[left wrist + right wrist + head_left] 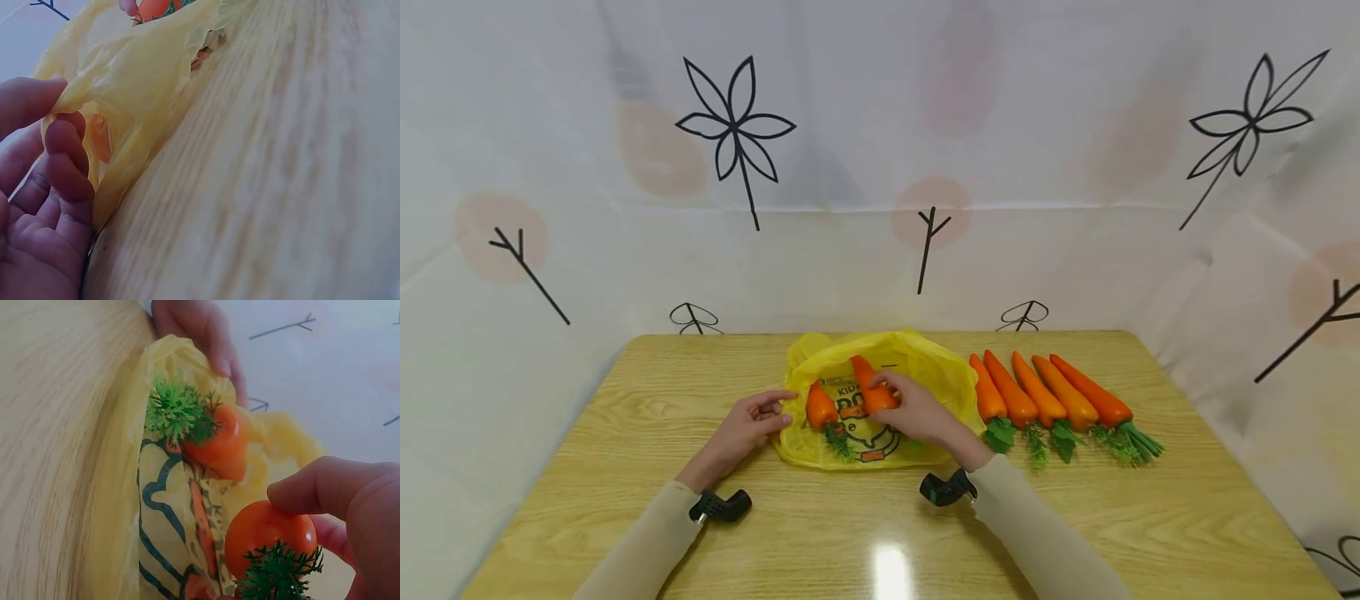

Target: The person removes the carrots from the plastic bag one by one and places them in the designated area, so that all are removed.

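Observation:
A yellow plastic bag [943, 392] with a printed picture lies with its mouth spread on the table. My left hand [747, 429] pinches the bag's left rim between thumb and fingers, as the left wrist view shows. Inside the bag mouth, my right hand [917, 408] holds an orange toy carrot [265, 528] by its thick end, near the green leaves. Another carrot [822, 407] lies at the bag's left side, its leafy top towards me. The tip of the held carrot points away from me.
Just right of the bag, several carrots [1037, 392] lie side by side, leaves towards me. They rest on a wood-grain table [805, 533]. A white patterned cloth [850, 250] hangs behind the table and along its sides.

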Demonstrator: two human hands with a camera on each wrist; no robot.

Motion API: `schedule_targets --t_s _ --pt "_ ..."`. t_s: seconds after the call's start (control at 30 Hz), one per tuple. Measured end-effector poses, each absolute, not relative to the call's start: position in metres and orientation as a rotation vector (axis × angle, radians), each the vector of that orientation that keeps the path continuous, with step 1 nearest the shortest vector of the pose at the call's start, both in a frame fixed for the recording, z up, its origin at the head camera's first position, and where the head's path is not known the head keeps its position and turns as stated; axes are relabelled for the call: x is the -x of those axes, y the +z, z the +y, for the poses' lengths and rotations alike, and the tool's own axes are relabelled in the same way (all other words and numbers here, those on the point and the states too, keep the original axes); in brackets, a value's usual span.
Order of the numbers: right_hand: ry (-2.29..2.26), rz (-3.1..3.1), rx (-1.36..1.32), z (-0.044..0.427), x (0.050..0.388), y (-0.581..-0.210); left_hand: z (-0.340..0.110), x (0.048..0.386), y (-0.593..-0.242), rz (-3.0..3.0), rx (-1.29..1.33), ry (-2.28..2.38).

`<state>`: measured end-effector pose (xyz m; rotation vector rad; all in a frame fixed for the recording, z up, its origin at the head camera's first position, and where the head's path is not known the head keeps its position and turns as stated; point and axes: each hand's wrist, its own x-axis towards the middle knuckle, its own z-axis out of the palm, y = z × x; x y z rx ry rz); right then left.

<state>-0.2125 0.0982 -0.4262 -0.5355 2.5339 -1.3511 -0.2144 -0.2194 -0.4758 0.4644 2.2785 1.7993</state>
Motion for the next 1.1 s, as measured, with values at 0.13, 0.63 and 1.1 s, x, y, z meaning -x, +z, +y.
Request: schedule_targets --t_s 0.13,0.63,1.1 --pt "-1.364 2.53 0.517 0.104 0.208 -0.421 -0.22 0.214 -0.476 2.272 -0.46 1.809" --pt "-1.371 2.515 0.502 0.138 0.194 -0.407 -0.22 0.214 -0.475 2.285 -0.465 1.805" --pt "-1.315 2.563 0.518 0.169 0.179 -0.4 -0.221 0.216 -0.478 2.277 -0.416 1.792"
